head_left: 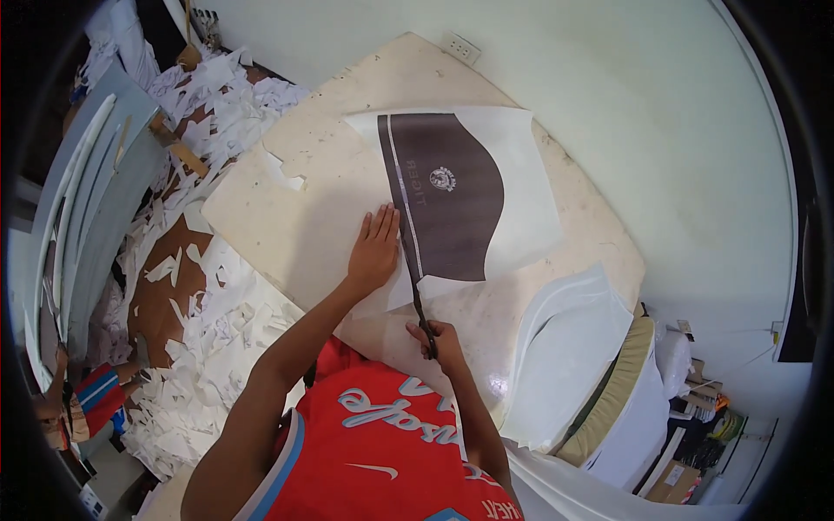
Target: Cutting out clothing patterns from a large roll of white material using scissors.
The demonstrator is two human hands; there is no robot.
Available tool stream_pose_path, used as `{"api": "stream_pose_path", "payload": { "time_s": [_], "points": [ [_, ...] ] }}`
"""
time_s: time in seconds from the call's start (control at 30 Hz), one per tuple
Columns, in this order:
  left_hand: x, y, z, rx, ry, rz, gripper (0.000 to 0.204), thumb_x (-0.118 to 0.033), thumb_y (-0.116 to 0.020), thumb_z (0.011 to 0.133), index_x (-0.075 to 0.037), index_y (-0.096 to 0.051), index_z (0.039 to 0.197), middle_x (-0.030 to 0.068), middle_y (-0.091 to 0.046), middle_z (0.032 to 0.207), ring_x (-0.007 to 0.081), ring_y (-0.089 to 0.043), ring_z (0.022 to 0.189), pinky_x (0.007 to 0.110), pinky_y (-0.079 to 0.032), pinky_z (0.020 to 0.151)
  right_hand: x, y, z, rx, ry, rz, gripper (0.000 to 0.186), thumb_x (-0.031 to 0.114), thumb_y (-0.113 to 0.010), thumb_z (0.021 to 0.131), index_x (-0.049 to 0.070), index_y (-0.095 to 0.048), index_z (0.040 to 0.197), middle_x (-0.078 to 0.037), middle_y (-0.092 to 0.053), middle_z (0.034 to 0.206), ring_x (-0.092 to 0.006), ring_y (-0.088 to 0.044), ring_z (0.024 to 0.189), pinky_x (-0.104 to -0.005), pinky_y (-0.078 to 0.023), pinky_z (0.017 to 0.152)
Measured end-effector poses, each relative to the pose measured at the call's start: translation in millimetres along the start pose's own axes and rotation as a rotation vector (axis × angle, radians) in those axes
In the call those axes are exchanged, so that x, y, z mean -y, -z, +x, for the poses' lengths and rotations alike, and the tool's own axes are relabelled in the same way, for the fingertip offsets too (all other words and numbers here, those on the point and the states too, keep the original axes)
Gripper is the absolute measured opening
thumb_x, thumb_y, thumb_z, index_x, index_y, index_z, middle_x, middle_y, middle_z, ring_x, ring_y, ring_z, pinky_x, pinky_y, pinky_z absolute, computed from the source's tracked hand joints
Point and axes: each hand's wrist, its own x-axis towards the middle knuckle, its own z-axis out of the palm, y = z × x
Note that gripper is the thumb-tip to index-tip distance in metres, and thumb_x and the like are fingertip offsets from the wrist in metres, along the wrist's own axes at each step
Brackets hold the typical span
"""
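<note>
Head view: the person's right hand (446, 341) is gripping a pair of black scissors (419, 306), its fingers curling round the handles, while the left hand (373, 250) is lying flat with its fingers stretched out and nearly together, pressing on the paper and grasping nothing. How far the blades are parting I cannot tell. The white sheet (532, 208), bearing a dark brown panel (469, 230) with a wavy right edge, is resting near the middle of the table (261, 198), and the blades are pointing away from the body along the panel's lower left edge, just beside the left hand. This is looking like a trimming step up that straight side; the next move is probably calling for a steady squeeze along the line, with the left fingers bracing the paper clear of the blades. The cream tabletop is showing specks, and white sheets (565, 347) are curving over its right side. A pale wall (625, 113) with a socket (460, 49) is rising beyond. White offcuts (217, 365) are littering the brown floor (153, 311) at left, where grey-blue panels (113, 226) are standing and another person (97, 391) is partly showing.
</note>
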Motion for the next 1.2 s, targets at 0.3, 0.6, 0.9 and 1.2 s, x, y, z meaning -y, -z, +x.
{"api": "stream_pose_path", "payload": {
  "time_s": [0.3, 0.6, 0.9, 1.2],
  "points": [
    [4, 1, 0, 0.033, 0.018, -0.047, 0.061, -0.015, -0.042, 0.096, 0.008, -0.024, 0.149, 0.0222, -0.027, 0.156, 0.0322, -0.024, 0.148, 0.045, -0.015, 0.122, 12, -5, 8, -0.002, 0.001, -0.090, 0.042, 0.039, -0.077, 0.084, 0.007, -0.058, 0.066, 0.000, -0.051, 0.053, -0.0087, -0.049, 0.044, -0.0250, -0.039, 0.043],
    [15, 1, -2, 0.043, -0.021, -0.159, 0.064, -0.016, -0.044, 0.098, 0.010, -0.017, 0.150, 0.0246, -0.025, 0.157, 0.0346, -0.023, 0.147, 0.043, -0.015, 0.122, 29, 5, 28, 0.020, 0.023, -0.092, 0.047, 0.044, -0.080, 0.080, 0.004, -0.060, 0.067, -0.002, -0.052, 0.054, -0.0103, -0.050, 0.044, -0.0261, -0.040, 0.044],
    [23, 11, -11, 0.043, 0.046, -0.164, 0.079, -0.040, -0.061, 0.092, 0.008, -0.029, 0.146, 0.0234, -0.030, 0.154, 0.0368, -0.025, 0.145, 0.045, -0.018, 0.121, 39, 2, 36, 0.040, -0.004, -0.059, 0.047, 0.045, -0.080, 0.079, 0.003, -0.061, 0.067, -0.002, -0.052, 0.054, -0.0097, -0.050, 0.045, -0.0255, -0.039, 0.044],
    [20, 27, -5, 0.017, 0.046, -0.149, 0.055, -0.023, -0.061, 0.090, 0.003, -0.049, 0.137, 0.0279, -0.040, 0.142, 0.0404, -0.030, 0.141, 0.048, -0.024, 0.118, 44, 0, 38, 0.025, 0.028, -0.149, 0.041, 0.037, -0.080, 0.081, 0.004, -0.061, 0.067, 0.000, -0.052, 0.054, -0.0089, -0.048, 0.044, -0.0254, -0.038, 0.044]
  ]
}}
